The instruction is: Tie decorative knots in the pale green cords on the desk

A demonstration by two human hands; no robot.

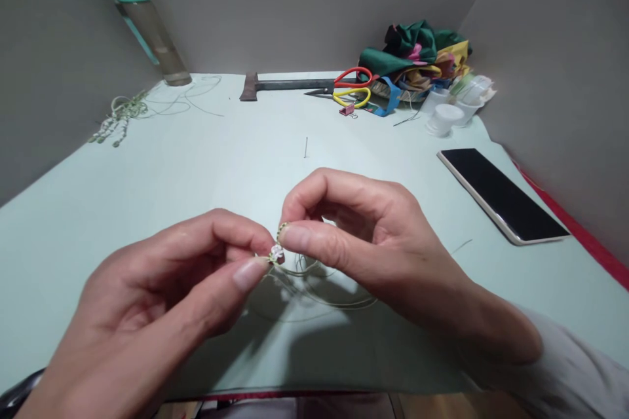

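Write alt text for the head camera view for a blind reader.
A left hand and right hand pinch a small white-and-green corded piece above a pale table. Beyond lie scissors, a hammer-like tool and heaped fabric; a phone lies at right.

- Table, pale mint top [162,177], grey walls at back and sides.
- Far left: bottle [157,39], teal lid; green-and-white knotted cords [118,119] just in front, loose thread beside.
- Back middle: dark-handled tool [289,85] (hammer or hatchet, can't tell), scissors [360,98] with one red and one yellow loop, pink binder clip [347,110] near the yellow one.
- Back right: mixed cloth heap [417,49], clear plastic tubs [443,120].
- Right: phone [504,195], screen up, dark.
- Centre: thin pin [306,147].
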